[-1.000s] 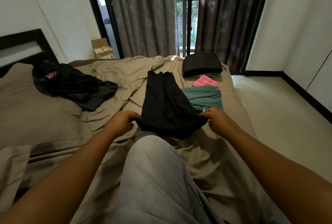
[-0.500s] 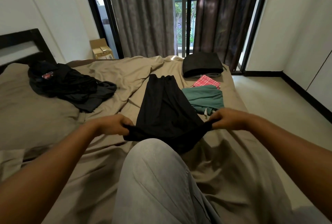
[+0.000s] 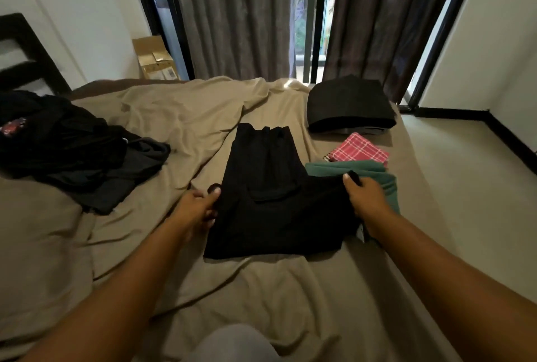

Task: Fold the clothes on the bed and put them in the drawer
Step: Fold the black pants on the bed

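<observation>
2 hands, left [image 3: 200, 207] and right [image 3: 366, 197], each pinching a corner of the black garment [image 3: 267, 187], which lies part-folded mid-bed [image 3: 290, 289]. Handling: likely light, limp, prone to creasing; hold at corners. Beyond: teal fold [image 3: 383, 181], dark heap [image 3: 72, 146], red checked cloth [image 3: 359, 149], black stack [image 3: 348, 106]. Cardboard box [image 3: 155, 58] labels: unreadable.

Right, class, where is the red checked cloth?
Head view, right side of the bed: red checked cloth lies between the folded black stack and the green garment.
</observation>
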The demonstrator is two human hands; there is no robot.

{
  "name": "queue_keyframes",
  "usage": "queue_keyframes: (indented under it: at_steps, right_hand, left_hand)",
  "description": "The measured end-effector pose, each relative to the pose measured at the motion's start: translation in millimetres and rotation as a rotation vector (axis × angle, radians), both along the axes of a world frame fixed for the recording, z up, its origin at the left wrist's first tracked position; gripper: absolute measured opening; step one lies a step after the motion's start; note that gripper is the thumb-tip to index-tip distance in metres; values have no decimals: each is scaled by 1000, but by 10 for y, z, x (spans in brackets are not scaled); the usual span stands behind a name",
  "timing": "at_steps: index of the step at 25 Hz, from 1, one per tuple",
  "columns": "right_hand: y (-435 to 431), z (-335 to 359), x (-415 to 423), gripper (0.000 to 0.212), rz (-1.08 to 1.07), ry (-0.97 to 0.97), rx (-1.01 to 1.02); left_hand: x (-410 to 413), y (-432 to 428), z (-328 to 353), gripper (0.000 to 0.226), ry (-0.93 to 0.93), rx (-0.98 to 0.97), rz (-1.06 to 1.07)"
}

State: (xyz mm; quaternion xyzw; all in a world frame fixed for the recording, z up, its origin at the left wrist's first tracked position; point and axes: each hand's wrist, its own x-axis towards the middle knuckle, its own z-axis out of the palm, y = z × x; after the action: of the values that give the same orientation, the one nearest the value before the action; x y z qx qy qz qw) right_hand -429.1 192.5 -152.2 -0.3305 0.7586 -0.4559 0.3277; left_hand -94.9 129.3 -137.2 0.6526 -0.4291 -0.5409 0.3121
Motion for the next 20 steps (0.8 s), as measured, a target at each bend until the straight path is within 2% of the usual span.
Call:
queue_keyframes:
  at_steps: [2, 4, 6, 8, 11, 14, 17, 20]
  right_hand:
    - [114, -120, 16, 48, 59, -44, 33]
    - [117, -190, -22, 55, 96, -25, 32]
    - [70, -160, -9, 44, 108, 34, -4]
    - [18, -98, 48, 34, 120, 60, -67]
    - [-57, -41, 140, 34, 140, -76, -178]
    - [-149, -35, 213, 34, 91, -219, -197]
    - [-217, -47, 236, 27, 55, -217, -91]
    - [-259, 30, 234, 23, 38, -344, -55]
  left_hand:
    - [14, -49, -136, 45, -100, 15, -70]
    - [-8, -137, -218, 37, -206, -15, -111]
    - [-33, -182, -283, 26, -244, -103, -101]
    - [7, -221, -326, 26, -131, -231, -37]
    - [52, -274, -331, 26, 108, -288, 66]
    - [17, -303, -305, 26, 227, -206, 150]
    - [-32, -308, -365, 28, 207, -92, 142]
    - [-2, -360, -345, 41, 281, 33, 89]
